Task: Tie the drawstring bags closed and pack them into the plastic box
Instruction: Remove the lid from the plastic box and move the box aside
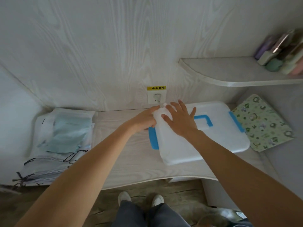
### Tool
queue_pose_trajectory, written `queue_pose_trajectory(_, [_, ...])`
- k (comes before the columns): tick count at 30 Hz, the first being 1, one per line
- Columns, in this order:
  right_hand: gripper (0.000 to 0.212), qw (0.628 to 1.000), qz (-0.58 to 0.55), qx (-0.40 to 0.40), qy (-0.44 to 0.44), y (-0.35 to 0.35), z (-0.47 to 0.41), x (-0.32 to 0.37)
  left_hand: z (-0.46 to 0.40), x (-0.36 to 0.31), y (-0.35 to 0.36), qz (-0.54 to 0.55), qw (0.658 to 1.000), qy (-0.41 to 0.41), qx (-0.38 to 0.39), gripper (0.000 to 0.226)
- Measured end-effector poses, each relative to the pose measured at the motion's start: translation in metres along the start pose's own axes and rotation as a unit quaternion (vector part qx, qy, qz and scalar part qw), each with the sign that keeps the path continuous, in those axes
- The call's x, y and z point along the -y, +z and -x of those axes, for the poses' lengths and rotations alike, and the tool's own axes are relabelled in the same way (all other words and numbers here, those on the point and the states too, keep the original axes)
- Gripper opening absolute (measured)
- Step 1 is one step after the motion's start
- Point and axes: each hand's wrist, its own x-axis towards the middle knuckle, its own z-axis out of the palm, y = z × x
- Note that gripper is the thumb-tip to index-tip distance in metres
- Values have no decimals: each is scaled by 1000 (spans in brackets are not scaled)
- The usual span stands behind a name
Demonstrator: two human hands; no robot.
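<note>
- Here we note the plastic box [213, 138]: white, lid shut, blue handle on top, a blue latch at each end. It sits on the pale surface [127, 153], far end close to the wall. Nothing is packed yet, we judge, since the lid is still down.
- A white rounded shape rises at the box's near-left corner, between the hands; lid edge or separate item, we cannot tell.
- Our right hand [180, 120] lies flat on the lid, fingers spread and straight, gripping nothing. It likely steadies the box against sliding.
- Our left hand [146, 120] is at the box's left end, just above the left latch [153, 138]. Its fingers curl at the white edge; whether they pinch it we cannot tell. We judge it is reaching to free that end.
- The drawstring bags [62, 138] lie stacked flat, well apart to the left, untouched by either hand. Dark cords trail loose at the pile's near edge, so tying looks undone.
- A floral pad [265, 123] lies just right of the box.
</note>
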Motion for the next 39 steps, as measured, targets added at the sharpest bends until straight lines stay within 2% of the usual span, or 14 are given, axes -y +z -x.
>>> queue_pose_trajectory(3, [47, 997, -67, -26, -11, -14, 1, -12, -16, -18, 15, -187, 969, 93, -135, 59])
queue_pose_trajectory(5, [40, 992, -100, -75, 11, -27, 4, -34, -24, -40, 29, -296, 931, 150, -151, 54])
queue_pose_trajectory(7, [38, 990, -79, -110, 47, -37, 9, -62, -30, -58, 47, -366, 910, 172, -98, 66])
queue_pose_trajectory(10, [40, 991, -17, -95, 93, -43, 19, -100, -39, -70, 73, -414, 900, 134, 33, 111])
queue_pose_trajectory(13, [41, 993, -14, -58, 102, -42, 29, -123, -49, -67, 86, -500, 857, 117, 45, 127])
queue_pose_trajectory(16, [41, 992, 2, -75, 104, -42, 38, -141, -53, -69, 89, -515, 850, 113, 25, 132])
queue_pose_trajectory(18, [44, 986, -9, -84, 141, -43, 42, -150, -55, -70, 89, -514, 851, 106, 27, 134])
queue_pose_trajectory(21, [44, 962, -150, -89, 211, -47, 50, -155, -55, -71, 89, -518, 849, 101, 31, 133])
queue_pose_trajectory(23, [40, 950, -190, -94, 229, -50, 54, -157, -55, -72, 89, -517, 850, 100, 31, 133])
queue_pose_trajectory(27, [33, 951, -190, -101, 222, -50, 55, -162, -56, -72, 88, -515, 851, 95, 34, 133])
queue_pose_trajectory(30, [36, 950, -186, -98, 231, -45, 53, -172, -53, -72, 88, -518, 849, 97, 37, 133])
queue_pose_trajectory(34, [34, 957, -147, -120, 219, -45, 50, -169, -52, -73, 89, -511, 852, 100, 48, 133])
queue_pose_trajectory(37, [37, 960, -116, -130, 219, -46, 51, -155, -45, -71, 89, -532, 830, 165, 17, 122])
queue_pose_trajectory(39, [39, 955, -148, -110, 230, -43, 52, -152, -36, -73, 95, -520, 825, 222, -3, 106])
